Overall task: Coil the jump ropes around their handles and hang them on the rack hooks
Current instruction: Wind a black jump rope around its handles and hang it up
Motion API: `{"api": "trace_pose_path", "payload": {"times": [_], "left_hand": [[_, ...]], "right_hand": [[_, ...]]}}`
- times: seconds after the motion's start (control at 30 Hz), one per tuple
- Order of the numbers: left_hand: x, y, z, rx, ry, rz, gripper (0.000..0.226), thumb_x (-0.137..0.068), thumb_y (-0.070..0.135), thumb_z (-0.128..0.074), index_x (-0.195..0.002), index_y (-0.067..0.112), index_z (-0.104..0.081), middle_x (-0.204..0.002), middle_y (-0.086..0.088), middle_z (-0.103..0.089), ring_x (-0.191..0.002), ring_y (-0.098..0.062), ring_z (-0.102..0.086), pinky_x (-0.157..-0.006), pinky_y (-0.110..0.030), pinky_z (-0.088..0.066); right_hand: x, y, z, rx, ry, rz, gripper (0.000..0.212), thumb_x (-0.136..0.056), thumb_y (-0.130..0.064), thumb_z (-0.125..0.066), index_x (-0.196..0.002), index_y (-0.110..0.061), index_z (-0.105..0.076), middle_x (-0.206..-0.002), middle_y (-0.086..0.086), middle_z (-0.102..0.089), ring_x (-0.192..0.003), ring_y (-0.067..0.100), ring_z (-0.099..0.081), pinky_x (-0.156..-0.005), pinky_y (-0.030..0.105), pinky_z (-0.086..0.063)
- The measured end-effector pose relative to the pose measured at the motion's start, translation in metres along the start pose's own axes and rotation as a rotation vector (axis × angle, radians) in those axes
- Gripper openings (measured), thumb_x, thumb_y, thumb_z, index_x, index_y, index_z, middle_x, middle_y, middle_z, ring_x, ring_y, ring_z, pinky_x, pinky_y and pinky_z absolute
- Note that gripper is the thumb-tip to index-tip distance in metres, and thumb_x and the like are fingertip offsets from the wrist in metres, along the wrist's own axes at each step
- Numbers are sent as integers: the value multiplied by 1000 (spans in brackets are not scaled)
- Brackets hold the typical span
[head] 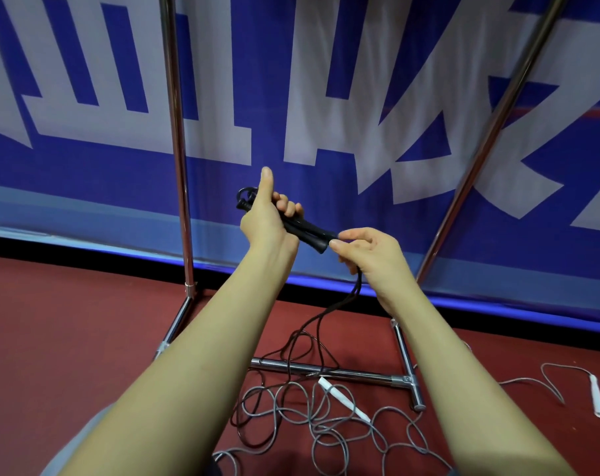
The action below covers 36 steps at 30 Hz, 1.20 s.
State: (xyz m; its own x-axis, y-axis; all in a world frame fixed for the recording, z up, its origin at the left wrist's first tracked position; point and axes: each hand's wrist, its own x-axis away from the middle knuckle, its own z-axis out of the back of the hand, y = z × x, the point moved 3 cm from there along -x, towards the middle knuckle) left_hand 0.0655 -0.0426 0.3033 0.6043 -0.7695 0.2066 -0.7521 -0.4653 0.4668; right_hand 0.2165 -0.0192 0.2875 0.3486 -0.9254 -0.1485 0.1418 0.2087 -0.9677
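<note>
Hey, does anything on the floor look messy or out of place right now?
Yes. The grey rope sprawls in tangled loops on the red floor, across the rack base, its white handles apart. The black rope trails into it.

Left hand (264, 218) grips black handles (305, 231); right hand (367, 255) pinches the black rope (346, 300).

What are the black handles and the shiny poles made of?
The black handles look like matte plastic or rubber: dull, with hardly any shine. The rack poles look like polished or chromed metal: they are mirror-bright with sharp reflections.
</note>
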Motion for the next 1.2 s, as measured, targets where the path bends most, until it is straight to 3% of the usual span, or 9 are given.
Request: {"api": "trace_pose_path", "payload": {"times": [0.13, 0.23, 0.37, 0.57, 0.67, 0.73, 0.87, 1.0, 1.2], "left_hand": [[0, -2, -3, 86, -24, 9, 46, -86, 32, -72, -60, 14, -39, -47, 3, -32, -38, -13, -30, -44, -23, -39], [-3, -4, -5, 146, -41, 19, 45, -89, 30, -69, -59, 14, -38, -46, 3, -31, -38, -13, -30, -44, -22, -40], [-6, -15, -7, 193, -71, 72, 43, -93, 25, -61, -58, 15, -38, -46, 2, -34, -40, -14, -34, -50, -25, -44], [-9, -29, -8, 168, -141, 162, 41, -92, 26, -61, -57, 12, -44, -54, -2, -46, -51, -15, -45, -69, -35, -55], [-10, -31, -8, 137, -171, 198, 38, -93, 29, -60, -61, 9, -53, -56, -4, -50, -54, -16, -49, -77, -44, -55], [-11, -31, -8, 129, -190, 198, 30, -94, 29, -58, -74, 7, -59, -60, -4, -52, -55, -15, -51, -77, -47, -55], [-11, -27, -9, 181, -170, 173, 18, -95, 23, -59, -95, 6, -54, -75, -13, -57, -62, -20, -62, -79, -56, -54], [-12, -30, -10, 198, -206, 187, 20, -97, 24, -57, -88, 6, -53, -91, -15, -56, -72, -28, -68, -83, -58, -51], [-8, -39, -12, 252, -227, 222, 43, -93, 34, -61, -58, 12, -49, -61, -5, -59, -67, -21, -67, -90, -55, -50]], "right_hand": [[1, -1, -2, -46, 76, 88, 14, -85, -8, -70, -100, -6, -71, -54, -14, -60, -51, -3, -51, -56, 11, -40], [3, -4, -5, -113, 92, 145, 26, -84, 0, -69, -109, -6, -70, -75, -13, -68, -63, -8, -58, -62, 7, -43], [3, -2, -4, -152, 168, 181, 42, -79, 2, -73, -120, 2, -63, -92, 8, -71, -71, -3, -54, -70, 7, -46], [1, 5, 5, -131, 227, 222, 43, -80, 1, -72, -122, -1, -62, -100, 0, -71, -71, -9, -57, -74, 7, -46], [0, 2, 8, -119, 234, 232, 41, -82, 4, -70, -122, 1, -61, -87, -4, -69, -68, -13, -58, -72, 6, -45], [-1, -1, 8, -65, 212, 257, 40, -83, 5, -67, -123, 1, -61, -79, 9, -67, -61, -6, -52, -66, 5, -41], [-2, -7, 3, 71, 162, 328, 40, -85, 8, -65, -124, 1, -60, -66, 5, -33, -55, 4, -29, -55, 13, -28], [-3, -7, 4, 108, 186, 367, 50, -81, 2, -72, -128, 0, -56, -70, 6, -34, -54, 4, -31, -56, 14, -30], [-6, 2, 14, -19, 222, 265, 42, -82, 1, -71, -123, 3, -60, -56, 0, -47, -49, 0, -34, -54, 8, -31]]}}
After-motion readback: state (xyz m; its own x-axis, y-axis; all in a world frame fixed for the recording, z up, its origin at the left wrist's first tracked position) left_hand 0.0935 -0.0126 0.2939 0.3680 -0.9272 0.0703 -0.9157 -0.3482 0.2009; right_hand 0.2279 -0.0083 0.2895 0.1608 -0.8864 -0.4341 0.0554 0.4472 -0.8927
